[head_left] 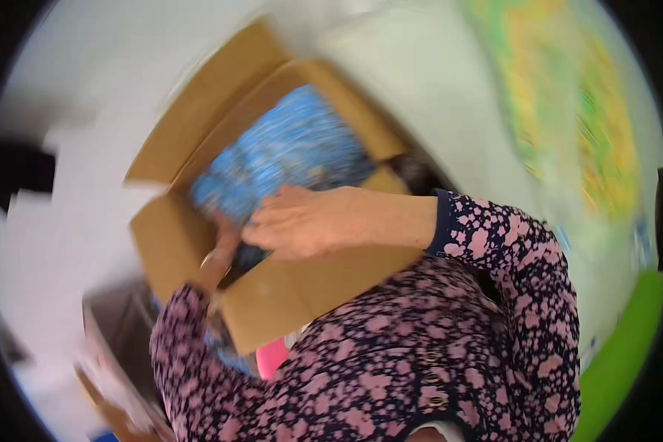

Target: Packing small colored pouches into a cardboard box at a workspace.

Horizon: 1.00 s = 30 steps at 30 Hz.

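An open cardboard box [295, 291] is in front of me, its flaps spread outward. It holds a mass of shiny blue plastic packets or wrap [287, 144], too blurred to tell which. My right hand [302, 221] reaches across from the right over the box's near part, fingers bunched and curled downward at the blue contents. Whatever it may grip is hidden beneath it. At the near left corner my left hand [223, 247] reaches inside, close to the right fingertips. Its fingers are mostly hidden and smeared by motion.
A second open box [118, 317] stands low at the left, beside my left arm. Something pink [272, 357] shows below the near flap. Yellow-green patterned material [567, 96] lies at the far right. A bright green curved object [626, 353] is at the lower right.
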Motion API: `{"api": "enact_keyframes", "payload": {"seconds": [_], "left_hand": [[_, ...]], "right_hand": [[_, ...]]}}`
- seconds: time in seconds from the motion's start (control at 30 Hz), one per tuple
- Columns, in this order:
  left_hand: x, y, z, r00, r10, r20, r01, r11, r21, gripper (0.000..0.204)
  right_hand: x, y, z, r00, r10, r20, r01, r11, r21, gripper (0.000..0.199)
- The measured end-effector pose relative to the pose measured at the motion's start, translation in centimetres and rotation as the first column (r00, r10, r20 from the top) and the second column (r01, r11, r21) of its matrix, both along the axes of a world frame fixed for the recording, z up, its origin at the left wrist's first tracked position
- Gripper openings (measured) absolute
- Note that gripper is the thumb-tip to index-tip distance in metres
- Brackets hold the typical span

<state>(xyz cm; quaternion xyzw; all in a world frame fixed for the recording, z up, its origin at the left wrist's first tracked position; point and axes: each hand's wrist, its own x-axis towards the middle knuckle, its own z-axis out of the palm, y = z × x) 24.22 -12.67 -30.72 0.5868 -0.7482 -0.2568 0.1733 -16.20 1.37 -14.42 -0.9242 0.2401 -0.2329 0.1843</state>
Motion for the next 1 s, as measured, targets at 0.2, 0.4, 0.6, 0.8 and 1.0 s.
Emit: {"api": "enact_keyframes", "payload": {"seconds": [0.2,0.4,0.6,0.8,1.0], "left_hand": [[-12.4,-5.7,9.7,0.938,-0.014,-0.345,0.093,0.973,0.213,0.063],[-34.5,3.6,18.4,0.725,-0.6,-0.337,0.653,0.755,0.062,0.037],[-47.7,14.6,13.8,0.052,-0.985,-0.163,0.985,0.077,-0.152,0.028],[-54.0,21.4,8.8,-0.164,-0.965,-0.204,0.949,-0.099,-0.298,0.031],[-57.3,24.5,9.9,-0.093,-0.977,-0.191,0.951,-0.03,-0.309,0.03]], "right_hand": [[-17.6,11.1,1.2,0.647,-0.741,0.177,0.746,0.664,0.053,0.037],[-20.6,30.2,-4.7,-0.454,-0.886,0.087,0.87,-0.421,0.257,0.029],[-13.1,28.4,-13.7,-0.718,-0.691,0.084,0.693,-0.721,-0.009,0.032],[-13.6,26.7,-14.0,-0.663,-0.721,0.202,0.74,-0.671,0.033,0.028],[-14.7,28.8,-12.7,-0.556,-0.743,0.373,0.826,-0.445,0.346,0.012]]}}
